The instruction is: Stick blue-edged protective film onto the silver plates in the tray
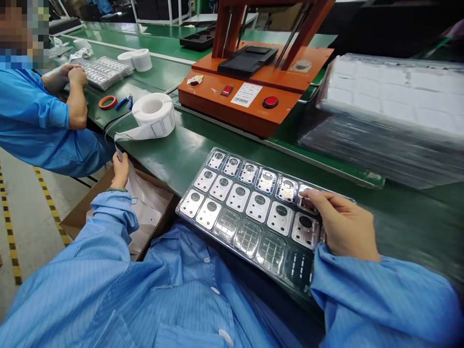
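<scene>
At the left, my left hand [121, 172] pinches the loose end of a white label strip [136, 131], which runs from a roll of labels [152, 112] on the green bench. My right hand [346, 222] is over the right part of a clear plastic tray [225, 224]. Its thumb and fingers are pressed together at a metal plate in the far row; whatever lies between the fingertips is hidden. Silver metal plates [238, 197] with round dark spots and small holes fill the tray's far and middle rows. Two more sit at the left of the near row, beside bare pockets.
Behind the tray stands an orange press [232, 104] with a red button. Stacked plastic trays [391, 111] rise at the right. A cardboard box [163, 220] with white paper is below my left hand. Left, a co-worker's hands [74, 75] are near another tray, red tape [108, 102] and blue cutters [123, 101].
</scene>
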Tool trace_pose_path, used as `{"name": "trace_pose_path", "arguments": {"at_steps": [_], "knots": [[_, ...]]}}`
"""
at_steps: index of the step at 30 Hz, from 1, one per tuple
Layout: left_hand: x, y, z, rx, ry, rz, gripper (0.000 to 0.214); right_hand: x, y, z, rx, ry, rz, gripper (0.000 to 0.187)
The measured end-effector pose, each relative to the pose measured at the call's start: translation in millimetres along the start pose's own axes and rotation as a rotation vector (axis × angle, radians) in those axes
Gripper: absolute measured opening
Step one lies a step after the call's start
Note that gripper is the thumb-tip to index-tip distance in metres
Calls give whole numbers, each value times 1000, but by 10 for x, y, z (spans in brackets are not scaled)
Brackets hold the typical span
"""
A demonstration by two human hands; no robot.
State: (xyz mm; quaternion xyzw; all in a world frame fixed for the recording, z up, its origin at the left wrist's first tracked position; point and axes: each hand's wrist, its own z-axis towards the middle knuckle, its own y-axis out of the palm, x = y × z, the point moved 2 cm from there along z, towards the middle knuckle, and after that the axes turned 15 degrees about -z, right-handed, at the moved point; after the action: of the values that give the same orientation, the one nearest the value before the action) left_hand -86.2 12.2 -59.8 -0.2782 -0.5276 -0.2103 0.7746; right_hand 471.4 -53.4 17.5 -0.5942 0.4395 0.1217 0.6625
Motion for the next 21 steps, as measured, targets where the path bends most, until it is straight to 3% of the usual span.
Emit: {"name": "trace_pose_path", "arguments": {"at_steps": [3, 6, 9, 13, 17, 21], "knots": [[88, -79, 42, 60, 58, 48, 58, 34, 11, 18, 15, -29, -26, 30], [272, -148, 171, 100, 199, 108, 65, 55, 23, 30, 9, -33, -16, 32], [477, -167, 312, 86, 361, 214, 54, 38, 20, 20, 1, -31, 3, 35], [651, -145, 388, -22, 403, 277, 32, 8, -2, -1, 7, -49, -18, 34], [702, -193, 236, -112, 459, 302, 32, 44, -1, 12, -2, -59, -17, 37], [651, -291, -77, -113, 509, 327, 38, 94, 18, 45, -5, -80, -26, 38]]}}
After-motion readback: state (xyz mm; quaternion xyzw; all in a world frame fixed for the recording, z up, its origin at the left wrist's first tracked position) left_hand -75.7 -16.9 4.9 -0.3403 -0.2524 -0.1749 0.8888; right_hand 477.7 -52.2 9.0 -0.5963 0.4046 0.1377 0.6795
